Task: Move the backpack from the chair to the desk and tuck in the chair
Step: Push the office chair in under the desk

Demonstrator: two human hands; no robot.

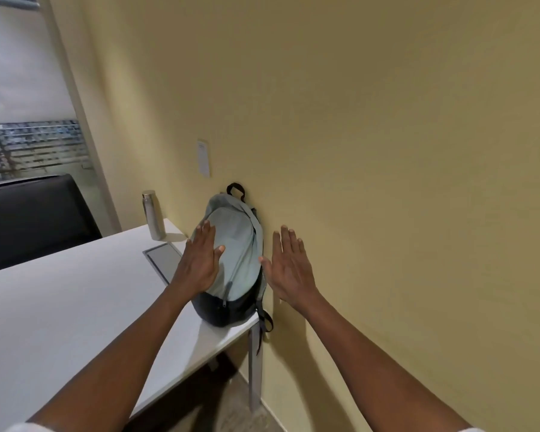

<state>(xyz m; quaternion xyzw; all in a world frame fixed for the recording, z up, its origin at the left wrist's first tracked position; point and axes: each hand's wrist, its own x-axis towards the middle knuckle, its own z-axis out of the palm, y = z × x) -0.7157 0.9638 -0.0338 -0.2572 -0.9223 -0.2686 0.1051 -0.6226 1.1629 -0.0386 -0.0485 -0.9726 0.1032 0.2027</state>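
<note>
Backpack: pale green, dark base, upright on desk at far right corner, back against wall, strap hanging over desk edge. Left hand: fingers spread flat, palm on or just over bag's left front; contact unclear. Right hand: fingers splayed, holding nothing, just beside bag's right side, thumb near its edge. Bag sits between hands. Bottle: steel, upright, left of bag. Chair: black, beyond desk's far side.
</note>
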